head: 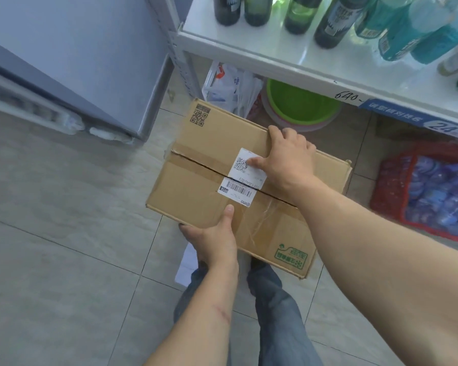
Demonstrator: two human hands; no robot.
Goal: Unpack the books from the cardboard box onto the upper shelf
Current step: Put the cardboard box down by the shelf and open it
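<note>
Stiff, probably book-heavy, the cardboard box (193, 188) suits opposite-edge holds: left hand (217, 240) clamps the near edge, right hand (288, 158) hooks the far.

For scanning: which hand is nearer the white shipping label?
Right. The right hand touches the shipping label; the left hand holds the cardboard box at its near edge.

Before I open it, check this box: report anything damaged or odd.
The cardboard box looks already slit: a dark gap runs along its top seam through the brown tape and white label. Clear tape near the front is wrinkled.
</note>
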